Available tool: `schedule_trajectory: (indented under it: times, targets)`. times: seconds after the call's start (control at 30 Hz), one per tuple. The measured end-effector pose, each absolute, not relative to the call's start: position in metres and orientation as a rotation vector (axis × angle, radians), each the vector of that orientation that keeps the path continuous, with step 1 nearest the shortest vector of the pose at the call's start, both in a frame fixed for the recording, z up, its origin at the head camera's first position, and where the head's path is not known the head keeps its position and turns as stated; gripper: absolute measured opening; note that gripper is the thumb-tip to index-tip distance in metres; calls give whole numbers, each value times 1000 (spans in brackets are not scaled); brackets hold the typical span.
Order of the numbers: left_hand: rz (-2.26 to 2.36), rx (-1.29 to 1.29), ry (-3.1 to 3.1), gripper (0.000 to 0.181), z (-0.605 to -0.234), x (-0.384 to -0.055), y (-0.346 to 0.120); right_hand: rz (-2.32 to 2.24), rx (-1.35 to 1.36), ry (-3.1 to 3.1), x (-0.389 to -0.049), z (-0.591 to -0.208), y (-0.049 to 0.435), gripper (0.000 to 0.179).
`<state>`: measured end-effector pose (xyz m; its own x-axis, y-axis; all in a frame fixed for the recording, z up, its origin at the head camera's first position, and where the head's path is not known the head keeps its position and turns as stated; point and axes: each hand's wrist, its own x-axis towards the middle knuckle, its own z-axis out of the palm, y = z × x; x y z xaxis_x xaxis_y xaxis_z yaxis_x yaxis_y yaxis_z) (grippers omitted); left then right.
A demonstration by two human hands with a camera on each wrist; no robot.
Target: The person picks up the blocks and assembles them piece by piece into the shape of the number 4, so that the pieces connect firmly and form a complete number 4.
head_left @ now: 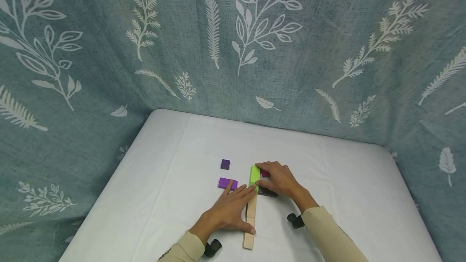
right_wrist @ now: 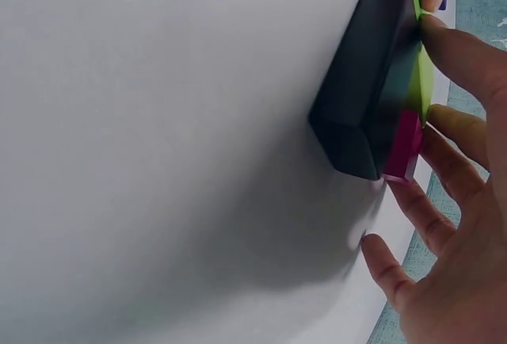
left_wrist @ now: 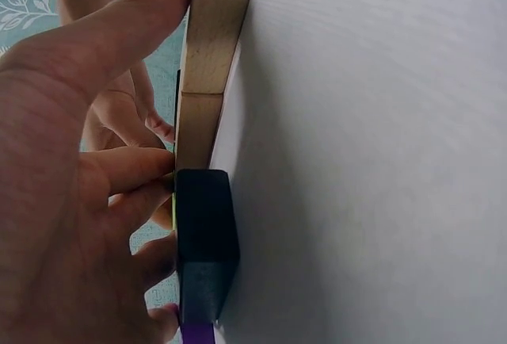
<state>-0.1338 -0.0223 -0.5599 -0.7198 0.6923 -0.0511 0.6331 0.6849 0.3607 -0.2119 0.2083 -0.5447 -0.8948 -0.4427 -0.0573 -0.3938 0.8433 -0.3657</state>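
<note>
A person's right hand (head_left: 282,179) pinches a lime-green block (head_left: 255,175) between thumb and finger on a white table (head_left: 174,197). The block's long axis runs away from the person, its far end leaning slightly right, in line with a row of wooden blocks (head_left: 251,207) nearer the body. The left hand (head_left: 229,209), fingers extended and spread, touches that row with its thumb. Right of the line, the right hand partly covers a dark block (head_left: 267,192) and a magenta block (head_left: 265,173). To the left, a purple block (head_left: 225,182) lies crosswise under a left fingertip, near a dark purple block (head_left: 225,164). Both sleeves (head_left: 329,233) are cut off by the frame.
</note>
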Motion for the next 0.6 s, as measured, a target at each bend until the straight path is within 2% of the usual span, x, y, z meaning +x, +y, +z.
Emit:
schedule_trajectory:
  times: [0.4, 0.6]
  targets:
    - [459, 1076, 2722, 114, -558, -133, -21, -646, -672, 2963, -193, -547, 218, 71]
    - [467, 1071, 2719, 114, -560, -133, -21, -685, -711, 2898, -177, -547, 218, 94]
